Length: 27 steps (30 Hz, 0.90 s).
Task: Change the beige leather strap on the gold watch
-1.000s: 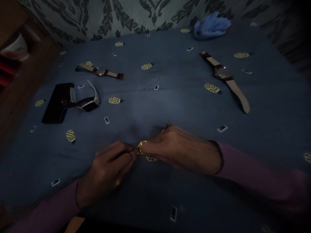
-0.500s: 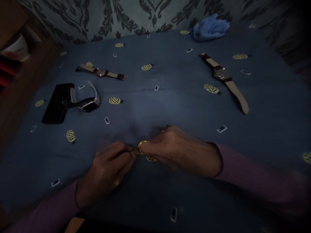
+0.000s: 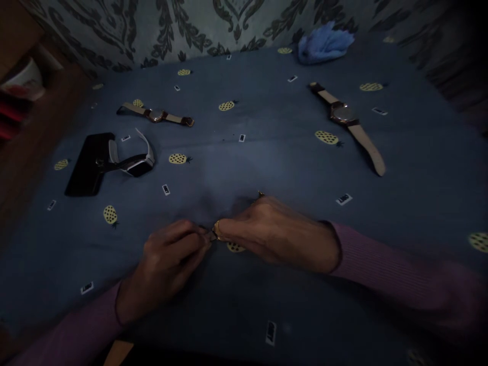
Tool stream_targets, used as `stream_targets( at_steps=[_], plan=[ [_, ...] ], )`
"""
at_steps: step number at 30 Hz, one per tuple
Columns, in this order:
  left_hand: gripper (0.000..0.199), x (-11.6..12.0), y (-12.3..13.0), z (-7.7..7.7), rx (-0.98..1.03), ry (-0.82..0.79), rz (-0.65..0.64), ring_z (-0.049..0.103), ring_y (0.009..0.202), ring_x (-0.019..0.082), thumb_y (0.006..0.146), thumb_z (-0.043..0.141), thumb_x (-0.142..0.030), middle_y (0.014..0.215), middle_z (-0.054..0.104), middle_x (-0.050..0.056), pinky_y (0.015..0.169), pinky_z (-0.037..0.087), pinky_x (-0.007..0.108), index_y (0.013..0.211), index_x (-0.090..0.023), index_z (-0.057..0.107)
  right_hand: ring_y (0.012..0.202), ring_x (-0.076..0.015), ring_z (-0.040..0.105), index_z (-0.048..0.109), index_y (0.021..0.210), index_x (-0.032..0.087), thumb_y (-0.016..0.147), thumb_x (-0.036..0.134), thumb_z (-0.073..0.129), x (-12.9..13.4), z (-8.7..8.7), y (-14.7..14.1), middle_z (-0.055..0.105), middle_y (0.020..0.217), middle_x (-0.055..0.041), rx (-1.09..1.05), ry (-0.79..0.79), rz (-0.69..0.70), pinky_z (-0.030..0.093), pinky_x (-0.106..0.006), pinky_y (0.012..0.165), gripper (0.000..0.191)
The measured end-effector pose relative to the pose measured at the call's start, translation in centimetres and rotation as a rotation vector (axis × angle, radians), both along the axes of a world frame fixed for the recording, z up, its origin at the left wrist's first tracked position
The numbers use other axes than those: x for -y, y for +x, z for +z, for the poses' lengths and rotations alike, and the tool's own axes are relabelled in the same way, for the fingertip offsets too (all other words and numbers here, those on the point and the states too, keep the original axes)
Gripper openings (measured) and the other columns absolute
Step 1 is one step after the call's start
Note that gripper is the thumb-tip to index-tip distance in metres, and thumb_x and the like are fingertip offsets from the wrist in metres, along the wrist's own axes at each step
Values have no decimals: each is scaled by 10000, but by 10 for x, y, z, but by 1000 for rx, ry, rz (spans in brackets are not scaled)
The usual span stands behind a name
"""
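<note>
A small gold-coloured wristwatch (image 3: 217, 231) is between my two hands, low over the blue cloth. My right hand (image 3: 280, 231) is closed on its round case, with the thumb lying across it and covering most of it. A bit of gold metal pokes out beyond the right knuckles. On the other side, my left hand (image 3: 163, 262) is closed in a pinch at the watch's near-left end, on a short narrow piece that looks like the strap. The fingertips hide its detail, and the dim light blurs it.
A phone (image 3: 86, 165) and a white-strapped smartwatch (image 3: 140, 166) lie at the left. Behind them is a brown-strapped watch (image 3: 156, 115); a larger one (image 3: 344, 114) lies at the right. A crumpled blue cloth (image 3: 324, 44) sits by the patterned wall (image 3: 202, 25).
The view has shifted slightly. The gold watch's case has tilted, so its round edge shows narrower now. Both hands keep their hold, and the other things lie as before.
</note>
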<state>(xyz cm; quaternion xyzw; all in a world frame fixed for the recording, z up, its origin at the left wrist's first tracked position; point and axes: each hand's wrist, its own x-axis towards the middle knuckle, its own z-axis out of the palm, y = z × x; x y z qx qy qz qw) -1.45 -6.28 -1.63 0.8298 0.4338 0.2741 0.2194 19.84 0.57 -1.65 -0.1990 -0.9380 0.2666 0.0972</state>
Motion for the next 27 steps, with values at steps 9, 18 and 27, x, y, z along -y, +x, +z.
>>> stream_targets(
  at_steps=[9,18,27],
  plan=[
    [131,4,-3,-6,1,16,21,618,744,89,901,580,-42,873,625,20,665,500,192,836,-145,630,442,-62,352,537,754,172,828,-13,463,6,0,-3,471,539,73,11,-7,-58,250,-220,466,213],
    [155,4,-4,-5,22,-83,47,630,782,111,929,537,-80,916,619,32,663,519,211,879,-169,654,442,-65,312,502,790,187,773,-47,474,8,-2,-3,409,550,85,0,1,-53,225,-223,454,236],
    [150,3,-3,-3,60,-75,34,639,791,98,920,550,-58,925,624,30,675,521,183,879,-156,656,455,-67,313,488,797,185,807,-36,445,7,-4,1,393,583,89,-40,4,-14,236,-224,460,225]
  ],
)
